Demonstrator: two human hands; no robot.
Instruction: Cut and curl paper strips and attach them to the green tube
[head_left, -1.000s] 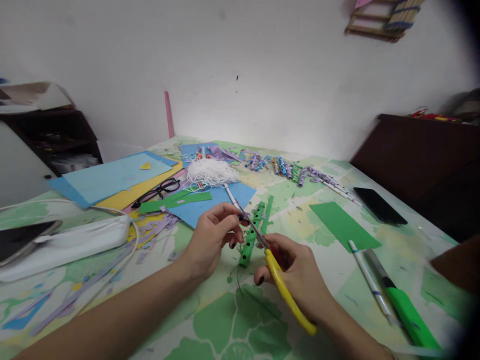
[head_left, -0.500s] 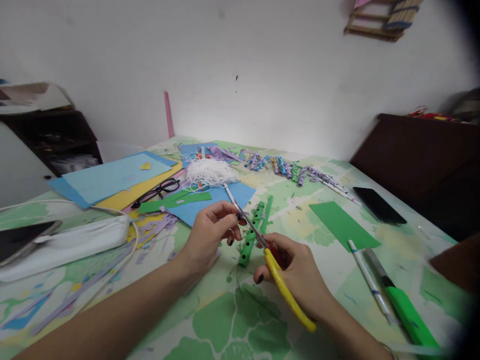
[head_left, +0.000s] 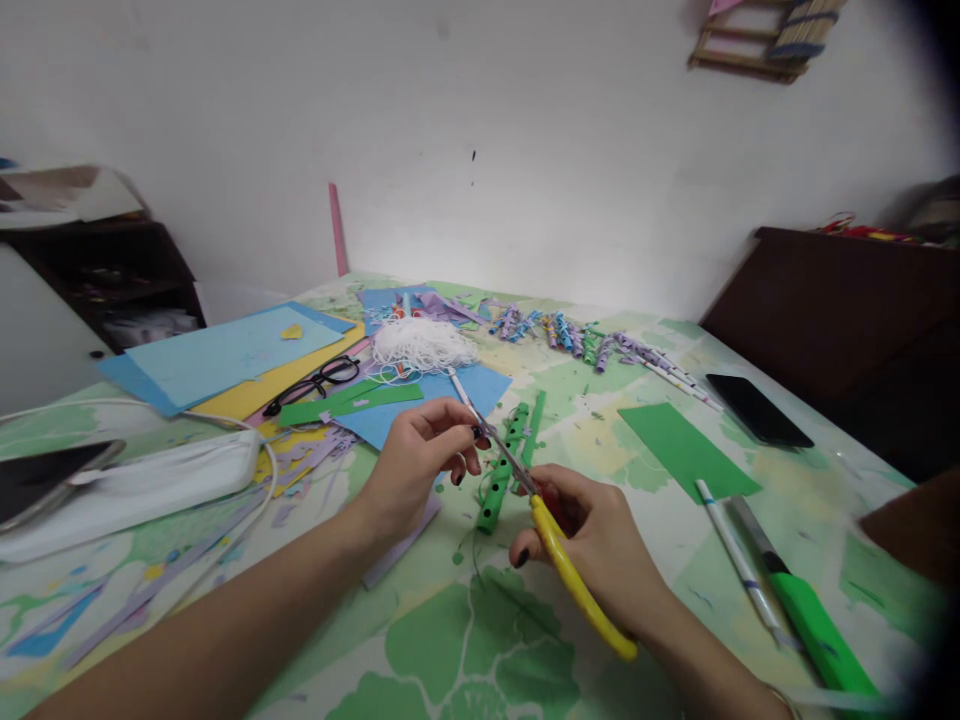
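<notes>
My right hand [head_left: 592, 525] is closed on the yellow-handled scissors [head_left: 574, 580], whose blades point up and to the left. My left hand [head_left: 420, 460] has its thumb and fingers pinched beside the blade tips; whatever lies between them is too small to make out. Under the blades is a rolled green paper tube [head_left: 493, 495] with black dots. A narrow green paper strip [head_left: 534, 425] lies just right of the tube. Behind my left hand is a blue paper sheet [head_left: 480, 385], with a tangle of white string [head_left: 424, 345] at its far edge.
Curled paper pieces [head_left: 562, 330] line the back. To the right lie a green paper [head_left: 682, 450], a black phone [head_left: 757, 408], a white pen [head_left: 739, 555] and a green-handled cutter [head_left: 817, 630]. Black glasses [head_left: 315, 382] and a white power strip [head_left: 150, 490] are at left.
Both hands stay almost in place. The scissors have shifted very slightly, and a purple paper strip shows more below my left wrist.
</notes>
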